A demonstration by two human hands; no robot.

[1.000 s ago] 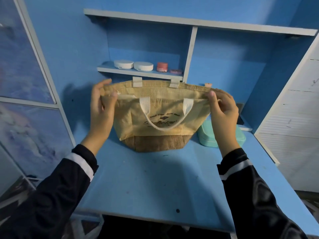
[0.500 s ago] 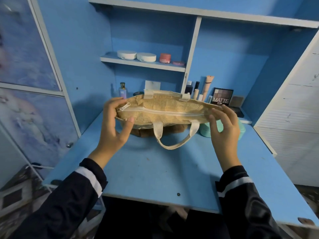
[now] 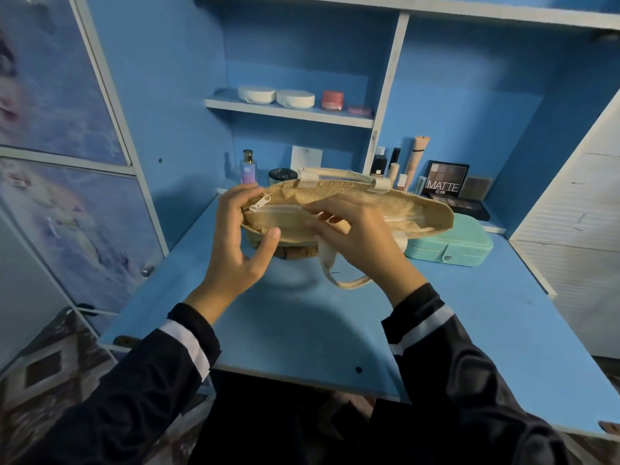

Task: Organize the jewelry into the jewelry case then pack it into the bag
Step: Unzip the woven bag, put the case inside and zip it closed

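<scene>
1. A tan woven bag (image 3: 402,209) is held over the blue desk (image 3: 302,323), tipped so that its top faces the camera. Its darker base is seen low behind it, at the desk surface.
2. The bag's top is closed by a pale zipper, and the metal zipper pull (image 3: 261,202) lies at the bag's left end.
3. The bag's left end is gripped by the left hand (image 3: 235,250): the thumb is pressed against the near side and the fingers are curled over the top, just beside the zipper pull.
4. The right hand (image 3: 362,243) is laid across the middle of the bag, with its fingers bent over the zipper line. Whether fabric is pinched there or only touched cannot be told.
5. One cream handle (image 3: 349,282) hangs down from the near side below the right hand; the other handle (image 3: 342,174) is seen along the far edge.
6. The teal jewelry case (image 3: 459,245) lies closed on the desk, just behind the bag's right end, its snap tab facing forward. It is outside the bag.
7. Against the back wall, a purple bottle (image 3: 248,167), several cosmetic tubes and a palette marked MATTE (image 3: 446,179) are stood.
8. On the small shelf (image 3: 288,112) above, two white round containers and a red jar (image 3: 332,100) are set.
</scene>
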